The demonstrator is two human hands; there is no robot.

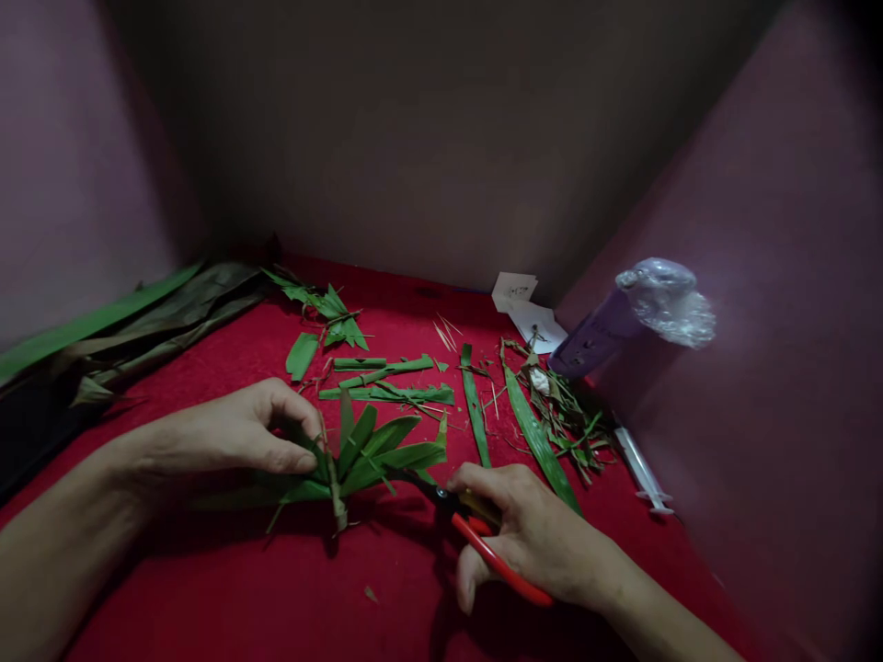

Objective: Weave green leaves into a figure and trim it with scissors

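Note:
My left hand (276,432) pinches a short leafy stem (336,492) between thumb and fingers, low over the red cloth. Green pointed leaves (393,450) fan out from it to the right, and others spread left beneath the hand. Red-handled pruning shears (493,556) sit in my right hand (528,529), with fingers around the handles. Their dark blades point left among the tips of the fanned leaves, which partly hide them, so I cannot tell whether they touch a leaf.
Cut leaf strips (393,393), toothpicks (447,331) and a long leaf (531,432) lie on the red cloth (276,588). At right are a pile of dry stems (572,423), a syringe (643,469), a purple container (590,336) topped with clear plastic and white cards (534,322). Large leaves (166,317) lie left.

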